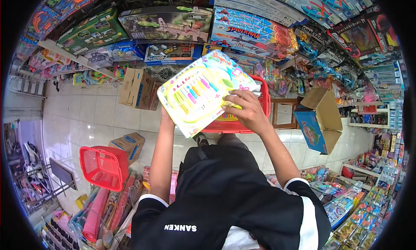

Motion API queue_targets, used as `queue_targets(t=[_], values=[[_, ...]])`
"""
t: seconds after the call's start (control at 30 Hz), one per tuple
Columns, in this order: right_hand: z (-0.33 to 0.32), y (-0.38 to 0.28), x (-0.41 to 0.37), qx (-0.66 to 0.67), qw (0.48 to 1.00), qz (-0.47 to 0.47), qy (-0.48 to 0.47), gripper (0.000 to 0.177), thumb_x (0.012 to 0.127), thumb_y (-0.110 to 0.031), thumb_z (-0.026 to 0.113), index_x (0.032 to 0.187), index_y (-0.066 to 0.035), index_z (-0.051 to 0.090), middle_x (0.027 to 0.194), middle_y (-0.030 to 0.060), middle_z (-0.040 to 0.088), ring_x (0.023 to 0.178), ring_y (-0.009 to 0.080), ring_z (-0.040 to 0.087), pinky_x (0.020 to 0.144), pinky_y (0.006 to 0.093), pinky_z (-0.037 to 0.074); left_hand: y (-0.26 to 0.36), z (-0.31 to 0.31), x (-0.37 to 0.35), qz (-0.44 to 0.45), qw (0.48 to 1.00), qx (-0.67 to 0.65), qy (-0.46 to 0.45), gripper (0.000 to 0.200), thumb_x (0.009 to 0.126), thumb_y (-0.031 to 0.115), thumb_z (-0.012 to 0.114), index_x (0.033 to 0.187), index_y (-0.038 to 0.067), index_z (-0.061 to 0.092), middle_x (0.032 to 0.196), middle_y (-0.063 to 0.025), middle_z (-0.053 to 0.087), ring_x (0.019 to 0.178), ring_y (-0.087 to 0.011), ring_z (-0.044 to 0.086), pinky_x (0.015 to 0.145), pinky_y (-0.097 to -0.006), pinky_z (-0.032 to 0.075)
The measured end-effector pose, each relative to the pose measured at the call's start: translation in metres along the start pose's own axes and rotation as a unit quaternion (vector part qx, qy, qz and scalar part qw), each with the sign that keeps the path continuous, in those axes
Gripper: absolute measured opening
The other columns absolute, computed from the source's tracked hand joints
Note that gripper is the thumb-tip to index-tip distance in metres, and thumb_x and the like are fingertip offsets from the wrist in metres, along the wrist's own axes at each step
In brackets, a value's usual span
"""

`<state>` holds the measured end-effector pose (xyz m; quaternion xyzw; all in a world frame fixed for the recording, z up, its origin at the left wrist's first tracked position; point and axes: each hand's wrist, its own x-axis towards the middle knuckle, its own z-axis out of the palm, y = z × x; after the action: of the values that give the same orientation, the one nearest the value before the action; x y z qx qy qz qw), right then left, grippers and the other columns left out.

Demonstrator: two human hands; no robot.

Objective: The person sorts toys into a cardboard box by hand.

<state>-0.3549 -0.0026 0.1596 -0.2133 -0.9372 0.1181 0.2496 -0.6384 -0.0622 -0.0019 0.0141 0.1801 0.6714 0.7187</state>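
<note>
A white, yellow and blue toy package (197, 94) with bright cartoon printing is held up tilted in front of me, over a red plastic basket (265, 98). My left hand (167, 116) supports it from its left side, the fingers hidden behind the package. At the right edge my right hand (247, 107) grips it with curled fingers lying over the printed face. Part of a colourful item (227, 117) shows in the basket below the package.
An open cardboard carton (318, 120) stands to the right, and a brown carton (136, 89) to the left. Another red basket (104, 167) sits lower left near pink rolls (95, 215). Boxed toys (253, 31) line the shelves ahead.
</note>
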Motion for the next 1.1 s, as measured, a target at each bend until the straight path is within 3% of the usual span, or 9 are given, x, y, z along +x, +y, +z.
queue_targets(t=[0.13,0.2,0.23,0.27,0.47,0.53,0.73,0.87,1.1], values=[[0.019,0.021,-0.013,-0.045,0.996,0.049,0.062,0.028,0.069,-0.002,0.069,0.094,-0.013,0.071,0.110,0.0039,0.064,0.109,0.0265,0.056,0.088,0.0422,0.045,0.025,0.039,-0.011,-0.063,0.997,-0.028,-0.022,0.073,0.094,0.057,0.048,0.142,0.003,0.043,0.140,-0.0162,0.052,0.121,-0.0324,0.056,0.100,-0.0477,0.048],[0.028,0.023,-0.014,-0.071,0.991,0.064,0.095,0.027,0.069,-0.001,0.070,0.092,-0.014,0.073,0.099,0.0046,0.064,0.098,0.0261,0.058,0.083,0.0402,0.045,0.026,0.022,-0.019,-0.102,0.994,0.037,-0.011,0.063,0.094,0.047,0.056,0.137,0.002,0.048,0.132,-0.0162,0.057,0.117,-0.0286,0.059,0.096,-0.0417,0.051],[0.038,0.028,-0.018,-0.047,0.991,0.085,0.089,0.023,0.068,0.000,0.071,0.088,-0.012,0.072,0.098,0.0061,0.062,0.095,0.0260,0.057,0.081,0.0398,0.044,0.035,-0.034,-0.024,-0.139,0.968,0.210,-0.018,0.057,0.086,0.024,0.072,0.133,0.000,0.052,0.125,-0.0162,0.062,0.112,-0.0269,0.063,0.096,-0.0409,0.051],[0.048,0.032,-0.021,-0.023,0.991,0.106,0.083,0.019,0.068,0.001,0.071,0.084,-0.010,0.070,0.097,0.0075,0.060,0.093,0.0258,0.056,0.079,0.0394,0.044,0.030,-0.010,-0.031,-0.162,0.940,0.294,0.066,0.054,0.082,0.007,0.075,0.130,0.000,0.054,0.121,-0.0140,0.064,0.108,-0.0216,0.063,0.093,-0.0368,0.052],[0.090,0.054,-0.049,-0.034,0.964,0.247,0.092,0.026,0.076,-0.008,0.070,0.100,-0.007,0.061,0.100,0.0106,0.059,0.097,0.0312,0.056,0.083,0.0437,0.042,0.019,-0.005,-0.057,-0.090,0.935,0.320,0.125,0.054,0.084,0.006,0.073,0.131,-0.002,0.048,0.120,-0.0124,0.062,0.105,-0.0195,0.063,0.091,-0.0357,0.052],[0.107,0.059,-0.079,-0.054,0.930,0.358,-0.060,0.029,0.076,-0.016,0.072,0.102,-0.008,0.061,0.105,0.0114,0.059,0.103,0.0310,0.055,0.091,0.0454,0.040,0.022,-0.015,-0.065,-0.064,0.937,0.302,0.166,0.052,0.085,0.006,0.072,0.129,-0.002,0.047,0.119,-0.0121,0.063,0.106,-0.0197,0.063,0.091,-0.0358,0.051],[0.129,0.039,-0.121,-0.189,0.896,0.379,-0.131,0.035,0.075,-0.017,0.074,0.106,-0.009,0.060,0.111,0.0093,0.058,0.110,0.0293,0.053,0.094,0.0477,0.038,0.015,-0.047,-0.068,-0.056,0.938,0.277,0.199,0.048,0.086,0.006,0.071,0.129,-0.002,0.050,0.118,-0.0109,0.063,0.104,-0.0189,0.063,0.090,-0.0329,0.050],[0.124,0.040,-0.142,-0.202,0.906,0.356,-0.107,0.033,0.075,-0.014,0.073,0.104,-0.009,0.059,0.108,0.0102,0.058,0.108,0.0300,0.053,0.092,0.0468,0.039,0.006,-0.045,-0.064,-0.058,0.932,0.288,0.213,0.047,0.086,0.007,0.071,0.128,-0.001,0.051,0.117,-0.0109,0.063,0.104,-0.0187,0.063,0.090,-0.0323,0.050],[0.053,0.042,-0.157,0.053,0.891,0.450,0.026,0.025,0.081,-0.004,0.069,0.100,-0.002,0.054,0.087,0.0164,0.065,0.088,0.0414,0.064,0.076,0.0438,0.051,-0.016,-0.016,-0.064,-0.055,0.941,0.272,0.193,0.045,0.085,0.003,0.065,0.128,-0.003,0.050,0.118,-0.0140,0.063,0.106,-0.0219,0.063,0.090,-0.0346,0.052]])
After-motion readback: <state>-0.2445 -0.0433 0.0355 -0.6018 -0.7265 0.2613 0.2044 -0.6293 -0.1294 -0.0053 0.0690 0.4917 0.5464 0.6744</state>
